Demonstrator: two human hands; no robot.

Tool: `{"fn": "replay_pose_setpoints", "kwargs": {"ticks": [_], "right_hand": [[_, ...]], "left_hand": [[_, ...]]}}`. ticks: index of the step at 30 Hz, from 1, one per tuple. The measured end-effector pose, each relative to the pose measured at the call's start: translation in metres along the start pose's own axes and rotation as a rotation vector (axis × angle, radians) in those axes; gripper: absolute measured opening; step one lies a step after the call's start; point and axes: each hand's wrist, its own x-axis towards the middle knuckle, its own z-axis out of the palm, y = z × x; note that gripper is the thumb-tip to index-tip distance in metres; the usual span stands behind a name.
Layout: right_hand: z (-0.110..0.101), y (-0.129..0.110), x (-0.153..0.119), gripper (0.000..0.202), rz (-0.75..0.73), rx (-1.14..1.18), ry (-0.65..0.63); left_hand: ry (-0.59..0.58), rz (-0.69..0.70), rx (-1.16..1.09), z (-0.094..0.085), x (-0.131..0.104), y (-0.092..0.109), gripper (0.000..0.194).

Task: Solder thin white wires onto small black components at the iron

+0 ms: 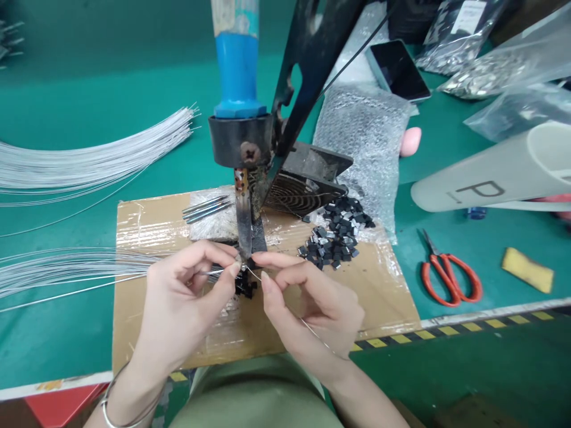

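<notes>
Just under the tip of a blue-handled soldering iron (244,229), clamped upright in a stand, both hands meet. My left hand (190,300) pinches the end of a thin white wire (118,282) between thumb and index finger. Whatever small part sits at that wire's end is mostly hidden by the fingertips. A thin strand of solder wire (253,273) runs from the iron tip into my right hand (312,303), whose fingers are closed around it; its tail emerges below the palm. Small black pieces (244,286) lie right beneath the fingertips.
A cardboard sheet (379,297) covers the work spot. On it are a pile of small black connectors (336,232) and a fan (307,178). White wire bundles (89,157) lie left. Red-handled scissors (450,279), a yellow sponge (527,269), a white tube (486,169) and a phone (397,70) are right.
</notes>
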Motion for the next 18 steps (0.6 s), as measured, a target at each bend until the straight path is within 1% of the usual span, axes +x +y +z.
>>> {"fn": "replay_pose_setpoints", "kwargs": {"ticks": [10,18], "right_hand": [[-0.0001,-0.0033,0.0016,0.022,0.001,-0.02,0.006],[0.0021,-0.0013,0.0001,0.02,-0.053,-0.102,0.026]], "left_hand": [[0.005,-0.009,0.002,-0.0007,0.0,-0.0009,0.009],[-0.025,0.017,-0.011,-0.0001,0.0013,-0.0017,0.014]]}}
